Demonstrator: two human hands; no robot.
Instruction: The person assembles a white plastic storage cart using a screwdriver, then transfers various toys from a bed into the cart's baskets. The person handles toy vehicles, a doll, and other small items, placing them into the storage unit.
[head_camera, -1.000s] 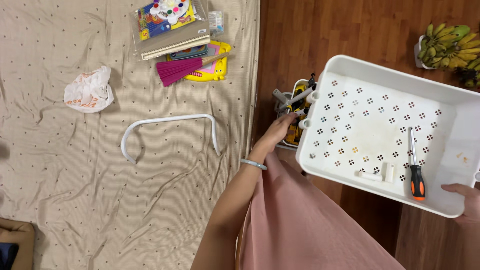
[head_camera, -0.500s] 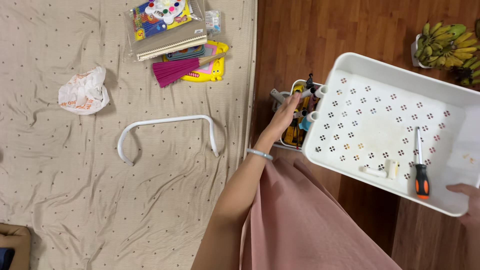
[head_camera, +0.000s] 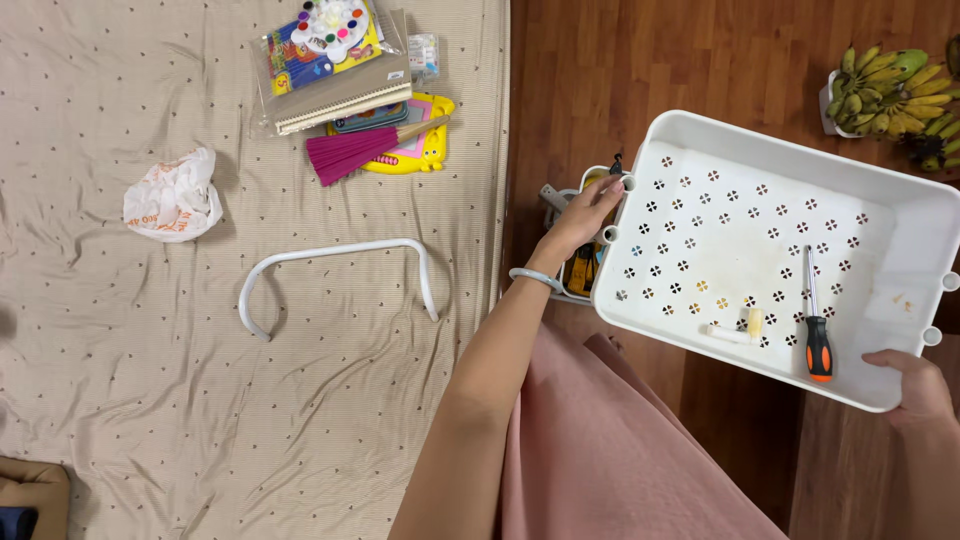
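Note:
I hold a white perforated plastic tray (head_camera: 900, 250) tilted above the wooden floor. My right hand (head_camera: 908, 385) grips its near right corner. My left hand (head_camera: 585, 215) rests at the tray's left rim, over a small basket of tools (head_camera: 580, 270) partly hidden under the tray; its fingers curl around something there that I cannot make out. Inside the tray lie a screwdriver (head_camera: 816, 335) with an orange and black handle and two small white pieces (head_camera: 740, 328).
A curved white tube handle (head_camera: 335, 270) lies on the beige mat. A crumpled plastic bag (head_camera: 172, 197), a pink fan (head_camera: 360, 150) and a stack of notebooks with a paint palette (head_camera: 335, 60) sit further up. Bananas (head_camera: 890, 90) lie top right.
The tray has shifted slightly left and levelled, and the screwdriver and white pieces slid a little. My left hand moved up along the tray's left rim.

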